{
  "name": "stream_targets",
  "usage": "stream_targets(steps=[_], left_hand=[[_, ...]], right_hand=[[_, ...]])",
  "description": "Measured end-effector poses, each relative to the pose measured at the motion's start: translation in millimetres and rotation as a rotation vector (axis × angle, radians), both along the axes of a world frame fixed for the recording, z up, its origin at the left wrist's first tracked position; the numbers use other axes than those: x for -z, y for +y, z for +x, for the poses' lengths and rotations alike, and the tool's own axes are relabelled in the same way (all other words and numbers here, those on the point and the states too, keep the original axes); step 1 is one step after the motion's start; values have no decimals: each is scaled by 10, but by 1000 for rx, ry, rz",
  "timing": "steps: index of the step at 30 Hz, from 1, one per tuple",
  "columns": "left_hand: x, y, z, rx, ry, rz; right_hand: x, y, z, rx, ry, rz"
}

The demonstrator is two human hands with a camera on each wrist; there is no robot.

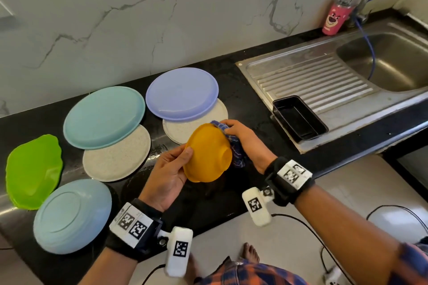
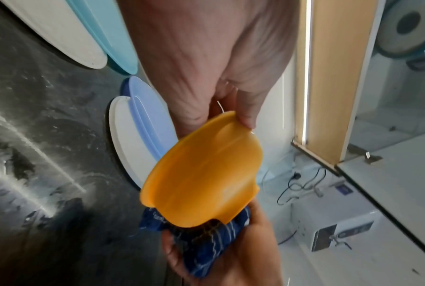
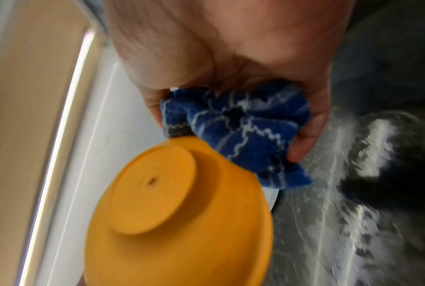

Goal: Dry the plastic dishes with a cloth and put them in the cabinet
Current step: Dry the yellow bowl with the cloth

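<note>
An orange plastic bowl (image 1: 209,154) is held above the black counter (image 1: 231,90), its base turned toward me. My left hand (image 1: 170,169) grips its rim with thumb on the outside. My right hand (image 1: 240,136) clutches a bunched blue striped cloth (image 1: 235,146) and presses it against the bowl's far side. The left wrist view has the bowl (image 2: 201,178) with the cloth (image 2: 206,249) below it. In the right wrist view the cloth (image 3: 243,133) sits bunched in my fingers above the bowl (image 3: 182,212).
Plates lie on the counter: a purple one (image 1: 183,93) on a beige one (image 1: 183,129), a teal one (image 1: 104,117) on another beige one (image 1: 115,157), a green dish (image 1: 33,169), a light blue plate (image 1: 71,215). A steel sink (image 1: 328,71) holds a black tray (image 1: 300,120); a pink cup (image 1: 335,18) stands behind.
</note>
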State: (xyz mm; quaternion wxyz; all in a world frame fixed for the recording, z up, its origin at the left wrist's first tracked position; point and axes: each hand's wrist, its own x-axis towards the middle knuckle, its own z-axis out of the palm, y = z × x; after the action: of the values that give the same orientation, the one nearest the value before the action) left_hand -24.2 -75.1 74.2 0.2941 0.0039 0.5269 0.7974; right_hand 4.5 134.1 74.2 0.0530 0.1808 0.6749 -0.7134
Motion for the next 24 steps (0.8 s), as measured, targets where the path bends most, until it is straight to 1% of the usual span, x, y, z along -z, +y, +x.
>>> stream_targets(steps=[1,2,5,7,9,11,12,14,18,19,21,23,24], left_hand=[[-18,-33,-25,-20,-20,42],[-35,-54,-43,-36,-35,80],[-47,-75,-55,-73,-90,160],[-9,-82,-51,-91,-128,171],[29,-98,-64,-118,-159,185],[81,-137,-98,-135,-163,186],[109,-162,-116,-136,-144,166],[174,-211,-119,-119,-60,62],[355,-276,1,-58,172,-342],[424,-304,28,-9,203,-418],[536,-355,74,135,284,-586],[599,-357,118,255,382,-738],[630,-347,145,282,430,-817]], right_hand=[[26,15,17,32,-25,-152],[52,22,42,58,-28,-262],[140,5,73,85,3,-410],[163,-1,58,102,-1,-520],[186,-1,59,104,-14,-670],[209,5,79,92,-18,-732],[205,6,91,82,-14,-728],[209,7,98,83,-23,-679],[347,-44,67,165,-133,-504],[406,-64,62,184,-164,-438],[494,-93,71,202,-203,-239],[565,-122,101,157,-196,-41],[590,-146,123,108,-180,50]])
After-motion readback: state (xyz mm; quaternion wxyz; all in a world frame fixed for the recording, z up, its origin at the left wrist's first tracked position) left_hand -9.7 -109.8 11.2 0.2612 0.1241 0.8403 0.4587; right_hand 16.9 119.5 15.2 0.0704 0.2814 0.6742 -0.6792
